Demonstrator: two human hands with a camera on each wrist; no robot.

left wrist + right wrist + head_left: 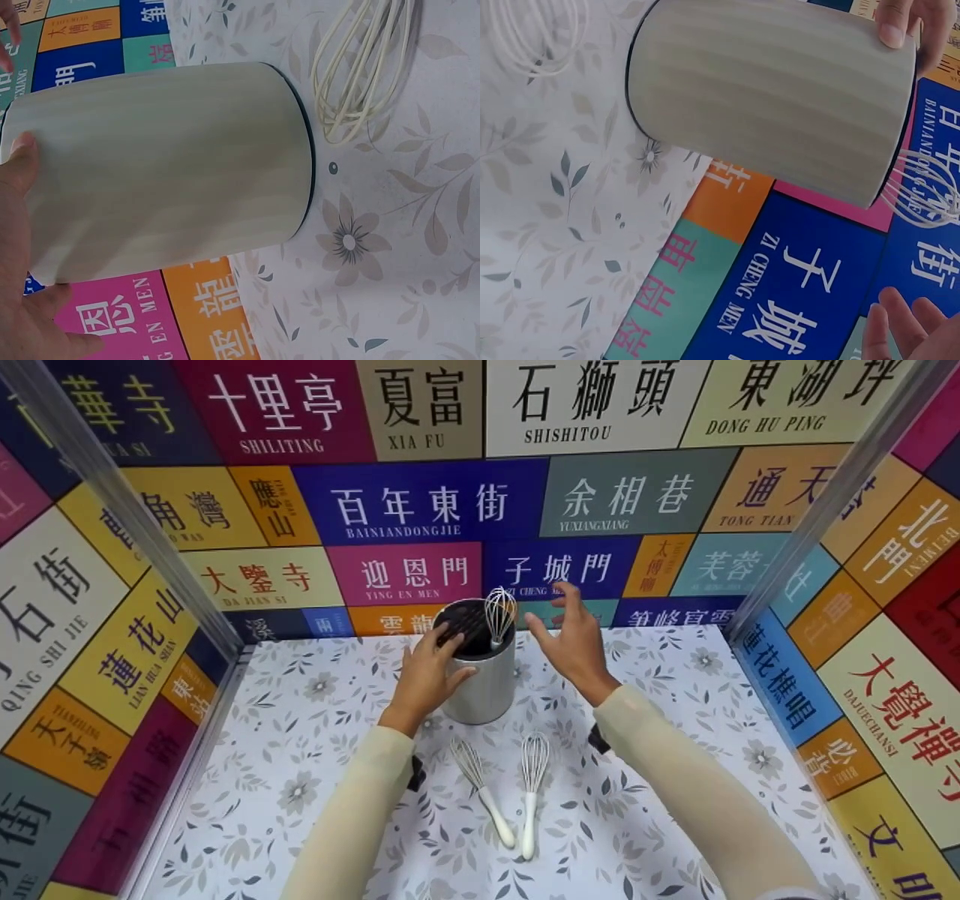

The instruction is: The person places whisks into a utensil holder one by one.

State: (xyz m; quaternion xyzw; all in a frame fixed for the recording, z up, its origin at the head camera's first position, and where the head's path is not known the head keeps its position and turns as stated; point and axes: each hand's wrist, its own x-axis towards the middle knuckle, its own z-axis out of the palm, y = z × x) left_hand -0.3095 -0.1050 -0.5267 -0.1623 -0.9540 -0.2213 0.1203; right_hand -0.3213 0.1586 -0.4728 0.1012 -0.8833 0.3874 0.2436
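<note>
A pale grey cylindrical utensil holder point(480, 694) stands upright at the back of the table, its inside dark. One whisk point(500, 615) stands in it at the right, wire head up and handle hidden. My left hand point(427, 679) grips the holder's rim at the left, thumb on the outer wall point(165, 165) and fingers over the top. My right hand point(574, 641) hovers to the right of the holder, thumb and fingers spread, holding nothing. Two more whisks lie in front: the left whisk point(495, 816) slants, and the right whisk point(529, 817) points straight back.
A white table point(315, 750) with a grey leaf and flower print lies under everything. Behind it rises a wall point(420, 502) of coloured panels with large characters. Similar panels and metal posts point(817, 502) close in both sides.
</note>
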